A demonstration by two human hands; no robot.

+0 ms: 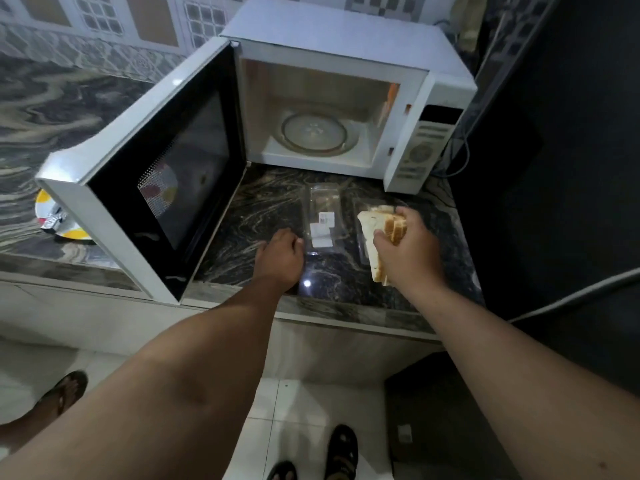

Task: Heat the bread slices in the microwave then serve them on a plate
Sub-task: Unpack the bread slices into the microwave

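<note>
Head view: right hand (410,251) grip clasps pale bread slices (372,230); left hand (282,252) curled, contents unclear.

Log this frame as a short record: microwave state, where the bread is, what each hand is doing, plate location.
microwave: door swung open, turntable bare
bread: several slices in the right hand's grip, above the counter
right hand: holds the bread
left hand: fingers curled at the edge of the clear package; grip unclear
plate: on the counter left of the door, partly hidden, foil on it
</note>
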